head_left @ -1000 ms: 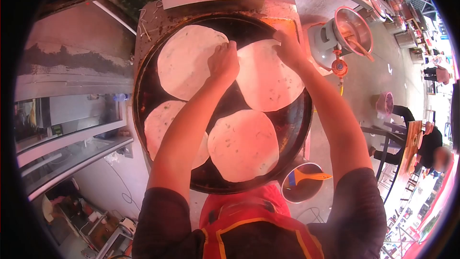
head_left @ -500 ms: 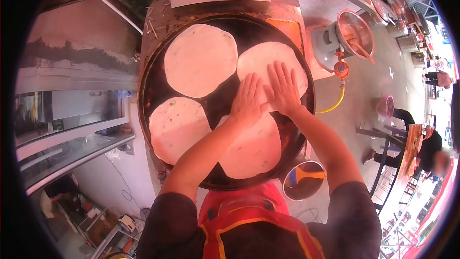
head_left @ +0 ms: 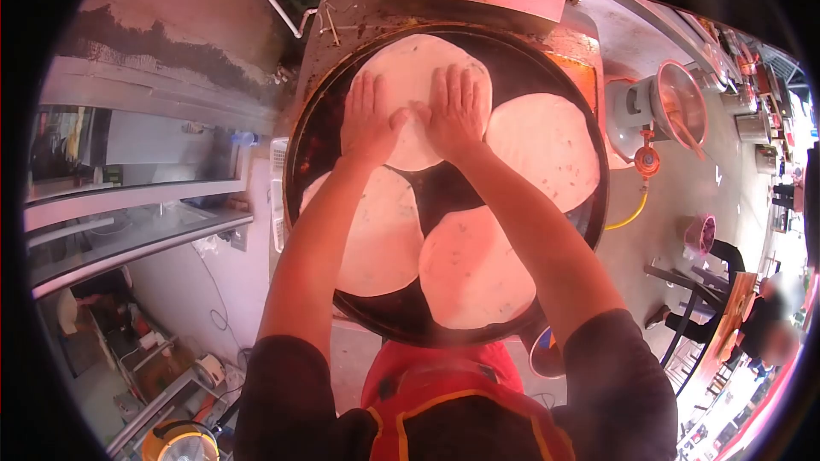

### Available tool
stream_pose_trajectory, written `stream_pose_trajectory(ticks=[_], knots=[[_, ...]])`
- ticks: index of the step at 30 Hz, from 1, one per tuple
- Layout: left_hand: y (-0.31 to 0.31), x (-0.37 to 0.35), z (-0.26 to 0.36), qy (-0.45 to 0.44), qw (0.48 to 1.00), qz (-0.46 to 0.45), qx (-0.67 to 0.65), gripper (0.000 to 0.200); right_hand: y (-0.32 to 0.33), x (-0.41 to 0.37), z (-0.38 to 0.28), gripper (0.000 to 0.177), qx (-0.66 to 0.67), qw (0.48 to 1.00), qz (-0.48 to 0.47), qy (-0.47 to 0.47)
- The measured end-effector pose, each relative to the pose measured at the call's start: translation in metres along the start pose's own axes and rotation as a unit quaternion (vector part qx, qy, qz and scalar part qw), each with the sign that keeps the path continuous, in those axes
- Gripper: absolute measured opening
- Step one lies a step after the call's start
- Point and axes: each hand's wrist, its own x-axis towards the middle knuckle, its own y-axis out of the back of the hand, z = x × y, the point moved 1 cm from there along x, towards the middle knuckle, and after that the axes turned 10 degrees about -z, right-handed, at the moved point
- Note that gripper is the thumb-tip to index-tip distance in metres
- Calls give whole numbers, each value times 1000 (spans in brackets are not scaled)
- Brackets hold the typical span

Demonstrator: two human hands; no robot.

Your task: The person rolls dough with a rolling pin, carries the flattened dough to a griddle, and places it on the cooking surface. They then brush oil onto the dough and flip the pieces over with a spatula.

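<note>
evidently i'm gripping nothing: my left hand and right hand lie palm down, fingers straight, thumbs angled inward, over the dough round at eleven o'clock on the pan. side by side, i judge, they share any pressure evenly; how hard they bear down i can't tell. a second round sits at two, a third round near six, a fourth round at eight, probably spaced for room. they're pale, thin, soft-looking, darkly flecked, roughly circular with uneven edges; the pan is dark, broad and round.
</note>
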Motion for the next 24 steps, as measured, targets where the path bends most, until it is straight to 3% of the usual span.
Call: stream_pose_trajectory(ticks=[6,9,14,18,20,24], knots=[[-3,-5,5,58,998,23,-5,71,-9,21,10,66,-32,998,0,47],[-10,-2,0,37,998,50,24,71,-5,20,17,64,-40,996,-15,79],[24,-14,-14,25,992,6,-125,66,53,-9,19,57,16,994,-45,98],[73,-95,-30,43,983,8,-177,57,65,-110,-7,57,92,979,-97,155],[64,-144,-23,43,983,-3,-181,57,64,-144,-25,59,109,968,-126,187],[35,-220,36,-18,983,-60,-174,61,62,-169,-21,60,58,987,-126,80]])
